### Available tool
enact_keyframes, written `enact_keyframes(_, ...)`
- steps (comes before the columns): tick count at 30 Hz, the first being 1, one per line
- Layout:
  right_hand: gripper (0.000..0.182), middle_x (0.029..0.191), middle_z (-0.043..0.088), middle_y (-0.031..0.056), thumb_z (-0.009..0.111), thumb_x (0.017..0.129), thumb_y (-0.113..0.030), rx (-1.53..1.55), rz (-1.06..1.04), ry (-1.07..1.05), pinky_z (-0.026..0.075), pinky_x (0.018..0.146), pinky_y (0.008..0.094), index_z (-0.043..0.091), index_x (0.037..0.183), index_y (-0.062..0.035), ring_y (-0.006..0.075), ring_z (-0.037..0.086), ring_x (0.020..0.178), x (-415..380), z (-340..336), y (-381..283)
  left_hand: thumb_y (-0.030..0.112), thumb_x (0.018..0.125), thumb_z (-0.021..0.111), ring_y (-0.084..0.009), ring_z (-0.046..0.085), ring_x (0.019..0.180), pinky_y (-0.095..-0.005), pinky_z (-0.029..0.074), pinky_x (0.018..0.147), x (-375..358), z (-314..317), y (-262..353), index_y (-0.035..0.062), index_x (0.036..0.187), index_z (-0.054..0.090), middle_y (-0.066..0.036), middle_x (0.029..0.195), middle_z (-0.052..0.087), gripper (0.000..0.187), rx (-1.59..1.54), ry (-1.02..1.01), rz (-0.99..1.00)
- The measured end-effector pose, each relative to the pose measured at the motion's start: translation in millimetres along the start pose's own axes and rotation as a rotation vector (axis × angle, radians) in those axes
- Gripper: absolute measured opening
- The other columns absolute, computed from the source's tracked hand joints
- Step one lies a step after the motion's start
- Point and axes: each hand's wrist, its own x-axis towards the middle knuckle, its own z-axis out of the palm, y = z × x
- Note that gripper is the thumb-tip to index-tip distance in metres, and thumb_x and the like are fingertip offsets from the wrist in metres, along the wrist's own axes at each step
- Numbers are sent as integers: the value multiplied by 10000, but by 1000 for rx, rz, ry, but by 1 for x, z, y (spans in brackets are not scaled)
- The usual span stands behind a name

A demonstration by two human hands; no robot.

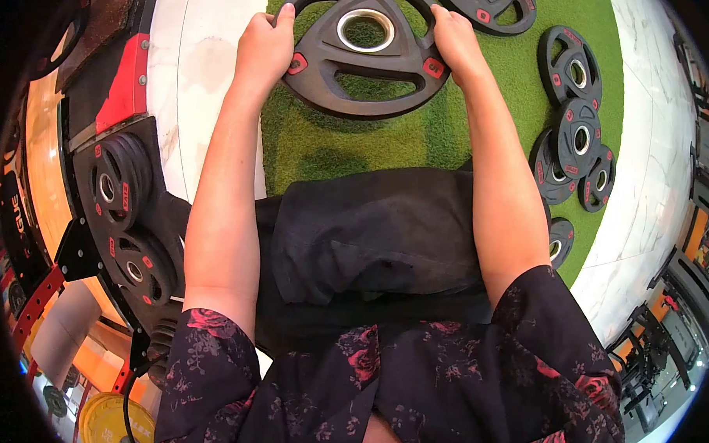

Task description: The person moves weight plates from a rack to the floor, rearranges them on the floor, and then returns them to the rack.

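A large black weight plate (352, 79) with a metal-ringed centre hole and red markings is held out in front of me, above the green turf. My left hand (265, 48) grips its left rim, thumb on the upper face. On the opposite rim, my right hand (454, 41) is closed the same way, its thumb near the top edge. The fingers of both hands are mostly hidden behind the plate. Another black plate (498, 16) lies on the turf just beyond my right hand.
Several more weight plates (576, 143) lie overlapping on the turf (451, 143) to the right. At left, black plates (122, 178) sit by a rack with a red upright (125, 85). A yellow plate (109, 420) is at lower left. Pale tiled floor (650, 130) borders the turf.
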Motion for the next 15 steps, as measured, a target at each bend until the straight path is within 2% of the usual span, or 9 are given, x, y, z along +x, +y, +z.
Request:
enact_keyframes(2,499,913,661,88,514,1032,-392,31,-64,-23,455,787,357,669,1092,78,180,573,834,-11,-6,-14,516,1019,535,-369,700,1019,-431,522,916,0,-4,-1,-93,1126,643,-266,1041,725,627,-49,49,-16)
enact_keyframes(6,506,937,663,89,505,1056,-411,44,-108,-56,453,789,348,669,1107,65,172,566,839,-27,-14,-36,508,1005,572,-350,706,971,-422,530,889,-18,-26,11,-90,1099,643,-259,1009,724,610,-127,111,-18)
enact_keyframes(7,557,989,706,204,487,1050,-427,0,-143,-64,489,853,401,661,1088,101,260,653,929,-35,-20,-46,491,988,606,-339,707,948,-417,534,872,-29,-37,16,-93,1097,638,-256,990,722,595,-166,126,-3)
enact_keyframes(8,557,989,706,204,487,1050,-427,1,-177,-74,489,853,401,661,1088,101,260,653,929,-46,-26,-57,474,971,641,-328,708,924,-411,538,854,-43,-49,21,-96,1094,632,-254,971,720,584,-207,148,15)
enact_keyframes(10,541,906,680,142,491,1057,-426,10,-140,-95,482,788,377,661,1077,87,214,617,849,-79,-38,-84,389,912,730,-271,707,883,-390,543,799,-80,-80,42,-100,1077,612,-222,932,726,529,-267,225,73)
enact_keyframes(12,522,838,642,90,508,1059,-427,24,-231,-75,470,739,354,657,1060,73,176,575,788,-111,-44,-105,348,920,730,-240,702,858,-379,539,779,-113,-113,47,-84,1069,612,-208,929,727,472,-426,215,53)
enact_keyframes(13,511,835,643,86,531,1053,-434,13,-285,-53,468,732,352,642,1012,64,173,573,776,-134,-43,-119,333,925,725,-233,699,850,-374,537,776,-129,-129,44,-75,1076,614,-200,926,727,450,-435,231,73)
enact_keyframes(15,515,843,636,141,550,1048,-442,-114,-379,-140,477,746,381,612,978,65,210,579,776,-171,-41,-141,311,941,709,-229,698,845,-368,530,782,-171,-167,36,-54,1088,618,-182,928,729,404,-353,259,76)
